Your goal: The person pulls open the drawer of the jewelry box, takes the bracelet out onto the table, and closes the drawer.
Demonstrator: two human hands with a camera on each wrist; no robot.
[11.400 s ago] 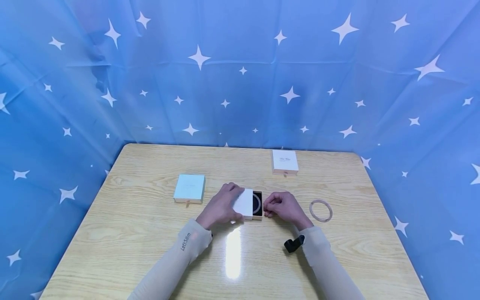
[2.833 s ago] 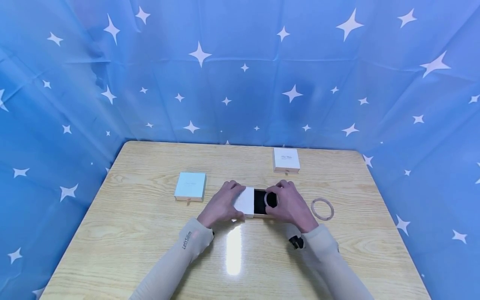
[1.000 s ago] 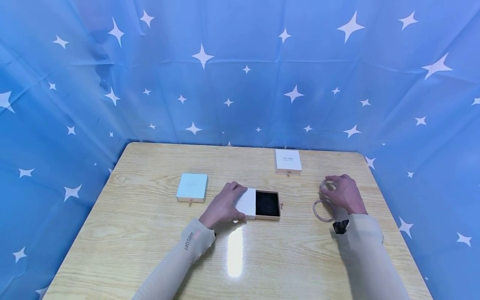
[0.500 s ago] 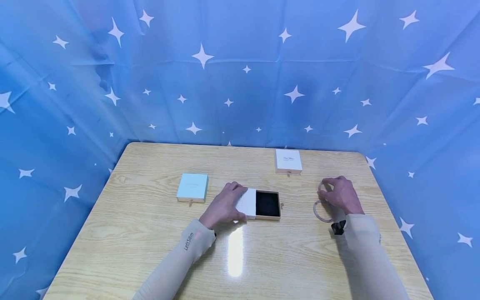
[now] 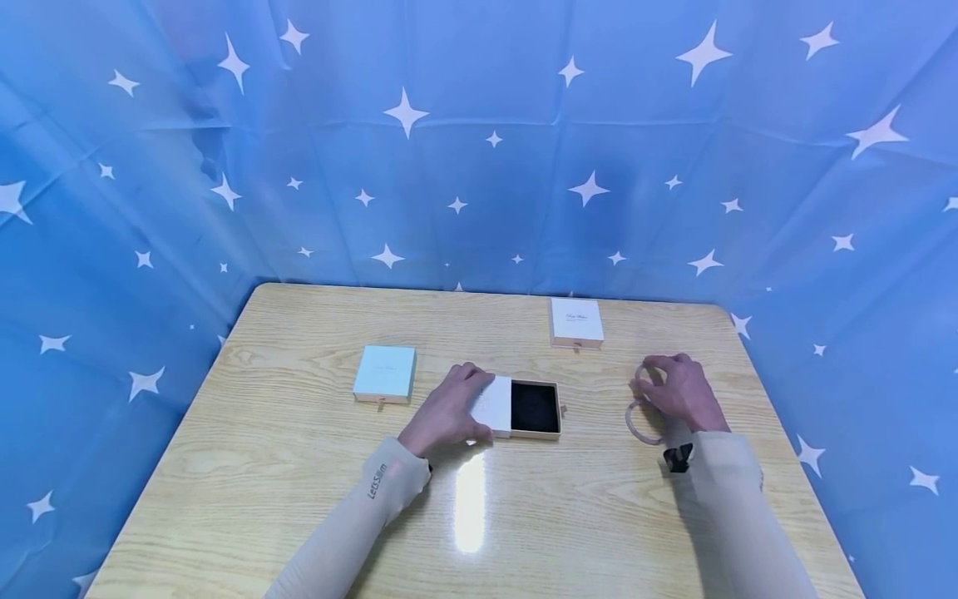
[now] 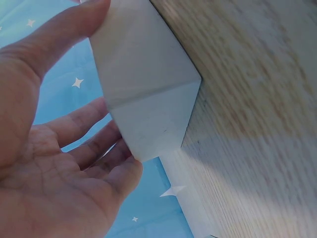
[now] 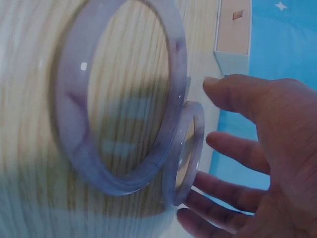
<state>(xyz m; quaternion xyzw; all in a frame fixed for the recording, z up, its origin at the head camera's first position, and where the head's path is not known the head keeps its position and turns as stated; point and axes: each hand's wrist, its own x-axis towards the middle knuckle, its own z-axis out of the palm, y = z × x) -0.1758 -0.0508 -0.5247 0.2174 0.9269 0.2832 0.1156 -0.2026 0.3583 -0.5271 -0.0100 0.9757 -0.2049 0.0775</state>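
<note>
My left hand point(image 5: 446, 412) grips the white sleeve point(image 5: 490, 406) of a slide-out gift box, thumb on the near side and fingers on the far side. The box's drawer point(image 5: 535, 408) is pulled out to the right, showing a bare black lining. At the right of the table my right hand point(image 5: 679, 391) is beside a pale bangle point(image 7: 199, 144), its fingers spread loosely and apart, pinching nothing in the right wrist view. Another pale lilac bangle point(image 7: 74, 119) lies on the table just nearer the person, the two overlapping in that view.
A light blue box point(image 5: 385, 372) is on the wooden table point(image 5: 337, 516) left of the left hand. Toward the back edge stands a closed white box point(image 5: 577, 321). A blue curtain point(image 5: 479, 158) with white stars surrounds the table's back and sides.
The drawer was pulled further out, and the right hand took the bangle from it and carried it right, beside the other one. Its fingers have since loosened; the left hand keeps its hold.
</note>
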